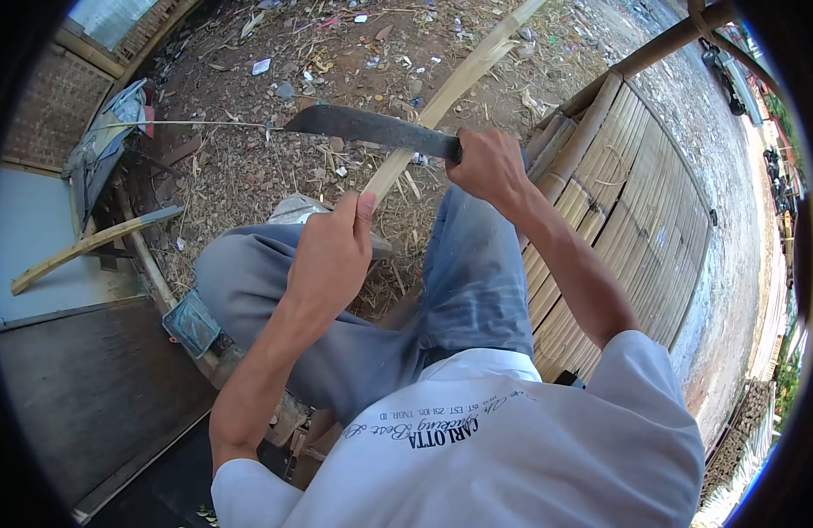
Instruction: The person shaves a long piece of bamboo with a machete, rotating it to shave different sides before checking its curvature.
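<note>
Bamboo strip [459, 84] ran slantwise from just above the person's knees up and away over the littered dirt ground [336, 53], pale and narrow. Its near end was clamped in the left hand [332, 255], fingers curled round it and thumb pressed along its side. The right hand [486, 163] was closed in a fist on the handle of a machete [371, 130], whose dark blade lay across the strip a little beyond the left hand, pointing to the person's left. From the blade's tip a thin sliver [178, 123] stretched further left, nearly level. The person sat in blue jeans [477, 264] on the edge of a slatted bamboo bench [618, 211], which spread out on the right side. Well apart on the left lay a curved bamboo piece [81, 246] beside a grey surface.
</note>
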`<state>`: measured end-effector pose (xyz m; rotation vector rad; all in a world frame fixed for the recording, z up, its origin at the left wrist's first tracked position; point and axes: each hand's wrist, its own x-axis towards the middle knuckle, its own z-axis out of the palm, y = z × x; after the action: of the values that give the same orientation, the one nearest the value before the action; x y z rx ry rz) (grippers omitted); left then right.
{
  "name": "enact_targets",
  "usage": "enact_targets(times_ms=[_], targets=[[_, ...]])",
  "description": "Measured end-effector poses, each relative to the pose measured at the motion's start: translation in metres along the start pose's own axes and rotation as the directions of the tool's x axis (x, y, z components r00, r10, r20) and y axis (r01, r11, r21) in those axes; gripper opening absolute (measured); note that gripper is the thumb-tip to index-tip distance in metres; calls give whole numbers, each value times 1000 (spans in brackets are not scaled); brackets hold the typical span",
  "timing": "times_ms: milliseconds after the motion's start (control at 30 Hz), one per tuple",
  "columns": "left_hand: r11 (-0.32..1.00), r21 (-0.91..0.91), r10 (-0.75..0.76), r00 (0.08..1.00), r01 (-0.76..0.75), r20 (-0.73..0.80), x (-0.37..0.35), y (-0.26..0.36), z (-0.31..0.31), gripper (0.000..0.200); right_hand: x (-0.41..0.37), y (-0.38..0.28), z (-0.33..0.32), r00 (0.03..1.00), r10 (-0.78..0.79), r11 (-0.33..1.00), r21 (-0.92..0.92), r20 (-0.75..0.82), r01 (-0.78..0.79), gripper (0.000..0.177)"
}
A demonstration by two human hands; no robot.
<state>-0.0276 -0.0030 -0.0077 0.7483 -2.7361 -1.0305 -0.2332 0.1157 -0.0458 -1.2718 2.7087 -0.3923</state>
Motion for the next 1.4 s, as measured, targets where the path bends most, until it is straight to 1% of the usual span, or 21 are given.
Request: enact_targets(times_ms=[100,167,233,267,333,367,400,433,467,667,733,767,833,867,900,933,967,1033,1167,1267,1400], targets=[[999,-41,16,999,-17,-35,2,2,0,39,-4,5,-8,999,-38,999,35,-1,38,24],[996,-67,-61,998,63,33,-2,3,-2,40,-18,2,-12,998,-63,994,87,-20,65,23],[996,-79,-47,998,50,37,-1,3,-1,41,-43,-9,-18,994,-108,924,369,-11,104,22],[995,-93,-41,998,44,38,0,2,-1,42,-52,-11,-20,995,-104,924,368,-11,101,22],[994,-105,-2,1000,4,18,-2,-5,4,42,-65,-11,-23,980,-196,848,506,21,159,26],[993,-114,38,999,-38,-5,-3,-8,5,42,-68,-9,-19,981,-195,845,511,20,158,26],[993,-108,39,999,-39,-2,-4,-7,4,42,-71,-6,-13,968,-243,836,494,-57,239,31],[995,-93,28,999,-24,40,-5,-4,2,42,-73,-5,-9,948,-287,825,469,-134,316,35],[997,-79,18,997,-12,80,-5,-2,1,43,-72,-4,-10,949,-282,825,470,-138,313,35],[970,-230,-53,991,81,126,-9,4,1,48,-71,-6,-24,991,-131,923,365,7,119,37],[967,-237,-67,989,96,129,-9,4,0,48,-78,1,-20,967,-244,893,374,-68,252,42],[964,-241,-80,988,110,131,-9,3,-1,48,-77,7,-13,967,-246,893,374,-65,252,42],[968,-234,-64,991,89,116,-9,1,1,48,-68,14,-4,842,-461,808,260,-278,529,50],[972,-226,-46,994,68,102,-9,0,1,48,-69,19,-7,843,-461,808,260,-278,528,50],[971,-227,-47,993,70,105,-10,0,1,48,-70,14,-22,921,-381,870,307,-80,387,45],[972,-222,-51,993,74,109,-10,0,1,48,-70,12,-33,951,-285,918,320,121,235,41],[973,-218,-53,992,76,111,-10,0,1,47,-69,12,-36,952,-283,919,318,120,233,41],[984,-174,-30,993,49,115,-11,3,0,46,-65,12,-40,969,-82,978,206,235,33,29],[991,-118,-48,993,61,107,-13,8,2,43,-65,9,-27,983,-65,974,225,172,25,29],[997,-44,-49,986,57,159,-16,15,1,43,-65,-1,-20,992,-61,963,267,107,31,22],[997,-56,-41,986,51,160,-18,10,2,43,-60,-1,-10,996,-68,980,189,57,56,15]])
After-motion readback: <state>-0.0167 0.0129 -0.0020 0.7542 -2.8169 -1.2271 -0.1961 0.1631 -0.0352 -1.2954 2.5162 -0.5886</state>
